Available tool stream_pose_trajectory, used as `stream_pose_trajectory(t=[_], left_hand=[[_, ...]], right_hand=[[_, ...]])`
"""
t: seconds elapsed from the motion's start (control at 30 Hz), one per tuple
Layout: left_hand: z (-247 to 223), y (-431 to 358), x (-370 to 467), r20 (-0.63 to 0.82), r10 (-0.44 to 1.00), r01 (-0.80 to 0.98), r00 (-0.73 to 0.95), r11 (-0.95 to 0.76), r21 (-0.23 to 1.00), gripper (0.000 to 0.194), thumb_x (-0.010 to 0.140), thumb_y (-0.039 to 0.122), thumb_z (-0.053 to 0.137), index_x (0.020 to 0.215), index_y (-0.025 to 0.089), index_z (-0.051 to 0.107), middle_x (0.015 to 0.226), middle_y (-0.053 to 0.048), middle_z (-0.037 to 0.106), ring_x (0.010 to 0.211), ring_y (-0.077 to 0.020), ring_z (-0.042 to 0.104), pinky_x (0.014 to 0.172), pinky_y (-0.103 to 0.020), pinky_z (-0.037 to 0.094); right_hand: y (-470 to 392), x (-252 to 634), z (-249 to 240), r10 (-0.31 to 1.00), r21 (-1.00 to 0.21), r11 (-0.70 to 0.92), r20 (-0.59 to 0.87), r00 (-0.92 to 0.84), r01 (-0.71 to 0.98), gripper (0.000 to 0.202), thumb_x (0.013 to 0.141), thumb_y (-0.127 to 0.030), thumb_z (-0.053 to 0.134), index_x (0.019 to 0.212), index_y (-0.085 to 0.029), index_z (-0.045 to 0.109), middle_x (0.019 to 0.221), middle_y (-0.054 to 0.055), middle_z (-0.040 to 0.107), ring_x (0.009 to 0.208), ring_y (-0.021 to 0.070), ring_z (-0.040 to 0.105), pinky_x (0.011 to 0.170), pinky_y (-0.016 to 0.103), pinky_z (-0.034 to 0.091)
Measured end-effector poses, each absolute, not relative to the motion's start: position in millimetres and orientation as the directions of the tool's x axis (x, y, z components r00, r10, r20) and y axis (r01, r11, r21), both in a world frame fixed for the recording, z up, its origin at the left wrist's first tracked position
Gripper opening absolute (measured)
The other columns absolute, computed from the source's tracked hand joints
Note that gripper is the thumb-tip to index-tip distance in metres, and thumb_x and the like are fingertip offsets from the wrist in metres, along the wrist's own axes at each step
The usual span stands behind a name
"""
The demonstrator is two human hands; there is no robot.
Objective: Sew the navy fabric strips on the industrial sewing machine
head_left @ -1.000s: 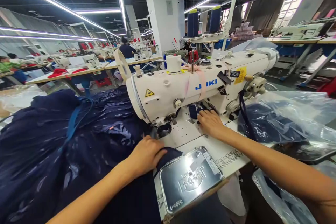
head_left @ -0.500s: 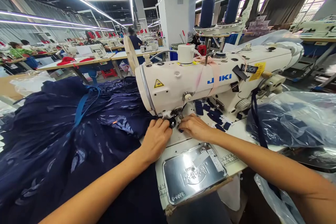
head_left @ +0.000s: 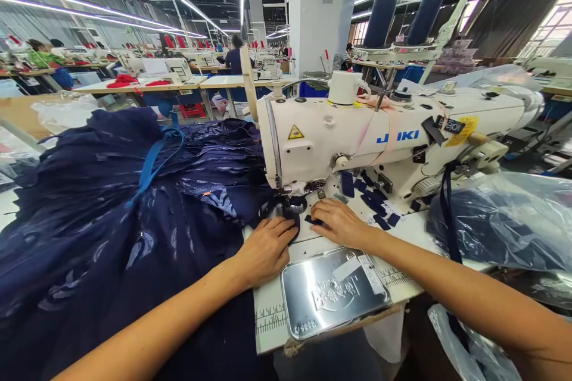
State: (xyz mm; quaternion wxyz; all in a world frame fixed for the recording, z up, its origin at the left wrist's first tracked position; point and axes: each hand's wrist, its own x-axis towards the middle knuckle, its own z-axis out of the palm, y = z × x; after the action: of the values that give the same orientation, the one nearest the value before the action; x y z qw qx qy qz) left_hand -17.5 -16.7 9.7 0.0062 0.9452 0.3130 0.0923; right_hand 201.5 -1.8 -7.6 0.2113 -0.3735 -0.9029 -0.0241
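A white sewing machine [head_left: 313, 137] stands in front of me, its presser foot area [head_left: 295, 205] low at the left end. My left hand [head_left: 266, 250] is just in front of it, fingers bent and closed on the edge of a navy garment [head_left: 196, 238]. The garment spreads in a gathered heap to the left, with pale leaf-like patterns and a blue tie [head_left: 149, 166] around it. Right of the needle, my right hand [head_left: 342, 223] rests on the machine bed, its curled fingertips on a small navy fabric piece [head_left: 311, 220]. Its thumb is partly hidden.
Several navy fabric scraps and labels [head_left: 374, 202] lie under the machine arm. A shiny metal tin lid [head_left: 335, 294] sits at the front edge, near ruler markings. Clear plastic bags [head_left: 504, 220] with navy cloth are on the right. A person [head_left: 235, 61] is in the background.
My left hand has drawn back from the needle area toward me, with garment edge under its fingers. My right hand has shifted slightly away from the needle. The view has turned slightly left.
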Motion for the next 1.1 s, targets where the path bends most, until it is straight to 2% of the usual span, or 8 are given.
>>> stream_pose_trajectory(t=[0.1, 0.2, 0.43, 0.5, 0.7, 0.8, 0.93, 1.1], left_hand=[[11.3, -17.0, -16.5, 0.139, 0.608, 0.607, 0.782, -0.793, 0.052, 0.044, 0.072, 0.006, 0.043, 0.115, 0.013, 0.054, 0.123, -0.008, 0.055, 0.106, -0.0248, 0.048, 0.089, -0.042, 0.043], [10.0, -18.3, -18.3, 0.129, 0.594, 0.597, 0.794, -0.802, 0.019, 0.046, 0.073, 0.003, 0.043, 0.116, 0.014, 0.053, 0.123, -0.008, 0.054, 0.104, -0.0251, 0.049, 0.086, -0.043, 0.045], [2.6, -19.9, -22.1, 0.154, 0.538, 0.553, 0.829, -0.829, -0.081, 0.041, 0.076, 0.002, 0.040, 0.114, 0.010, 0.053, 0.123, -0.012, 0.053, 0.105, -0.0255, 0.049, 0.088, -0.042, 0.044], [2.1, -19.6, -21.7, 0.150, 0.533, 0.549, 0.833, -0.830, -0.101, 0.040, 0.076, 0.003, 0.041, 0.114, 0.011, 0.052, 0.126, -0.012, 0.051, 0.105, -0.0256, 0.049, 0.087, -0.041, 0.044], [4.1, -18.1, -17.5, 0.127, 0.543, 0.557, 0.830, -0.817, -0.151, 0.031, 0.078, 0.006, 0.040, 0.105, 0.014, 0.054, 0.129, -0.011, 0.048, 0.102, -0.0252, 0.050, 0.079, -0.039, 0.045], [3.3, -17.2, -16.8, 0.133, 0.538, 0.553, 0.833, -0.816, -0.168, 0.028, 0.078, 0.007, 0.041, 0.101, 0.015, 0.054, 0.128, -0.010, 0.048, 0.100, -0.0243, 0.050, 0.079, -0.038, 0.044], [2.6, -15.1, -16.0, 0.141, 0.543, 0.560, 0.828, -0.811, -0.170, 0.026, 0.078, 0.008, 0.041, 0.098, 0.016, 0.054, 0.127, -0.010, 0.049, 0.098, -0.0236, 0.050, 0.078, -0.037, 0.042], [4.9, -12.7, -12.6, 0.128, 0.557, 0.571, 0.820, -0.808, -0.145, 0.024, 0.077, 0.008, 0.042, 0.095, 0.017, 0.054, 0.119, -0.009, 0.054, 0.096, -0.0232, 0.049, 0.078, -0.037, 0.042]], right_hand=[[3.5, 199.0, -11.3, 0.739, -0.203, 0.646, 0.409, -0.536, 0.736, 0.010, 0.083, -0.020, 0.051, 0.080, -0.014, 0.059, 0.079, 0.006, 0.058, 0.076, 0.0179, 0.050, 0.071, 0.031, 0.042], [8.9, 196.0, -15.0, 0.732, -0.243, 0.661, 0.417, -0.539, 0.710, 0.010, 0.084, -0.018, 0.050, 0.082, -0.014, 0.058, 0.080, 0.006, 0.058, 0.075, 0.0172, 0.050, 0.071, 0.030, 0.042], [24.4, 171.8, -14.8, 0.734, -0.198, 0.659, 0.377, -0.564, 0.725, 0.017, 0.085, -0.013, 0.042, 0.077, -0.014, 0.057, 0.079, 0.007, 0.058, 0.074, 0.0172, 0.051, 0.070, 0.029, 0.040], [28.4, 164.5, -12.4, 0.777, -0.256, 0.620, 0.335, -0.533, 0.742, 0.015, 0.083, -0.012, 0.044, 0.076, -0.015, 0.057, 0.075, 0.005, 0.058, 0.071, 0.0159, 0.051, 0.068, 0.028, 0.039], [35.0, 159.2, -7.3, 0.888, -0.554, 0.445, 0.173, -0.425, 0.704, 0.011, 0.078, -0.012, 0.051, 0.068, -0.016, 0.055, 0.064, -0.002, 0.055, 0.060, 0.0109, 0.047, 0.059, 0.023, 0.034], [35.0, 160.4, -7.5, 0.913, -0.619, 0.384, 0.144, -0.382, 0.685, 0.011, 0.076, -0.013, 0.052, 0.065, -0.016, 0.054, 0.062, -0.003, 0.054, 0.059, 0.0103, 0.046, 0.057, 0.022, 0.032], [34.3, 160.3, -10.5, 0.916, -0.631, 0.388, 0.179, -0.360, 0.672, 0.012, 0.075, -0.012, 0.052, 0.064, -0.016, 0.054, 0.060, -0.003, 0.054, 0.057, 0.0099, 0.046, 0.056, 0.022, 0.032], [34.7, 161.3, -13.8, 0.877, -0.514, 0.479, 0.256, -0.406, 0.712, 0.011, 0.076, -0.012, 0.051, 0.068, -0.016, 0.054, 0.057, -0.004, 0.051, 0.052, 0.0093, 0.043, 0.053, 0.022, 0.031]])
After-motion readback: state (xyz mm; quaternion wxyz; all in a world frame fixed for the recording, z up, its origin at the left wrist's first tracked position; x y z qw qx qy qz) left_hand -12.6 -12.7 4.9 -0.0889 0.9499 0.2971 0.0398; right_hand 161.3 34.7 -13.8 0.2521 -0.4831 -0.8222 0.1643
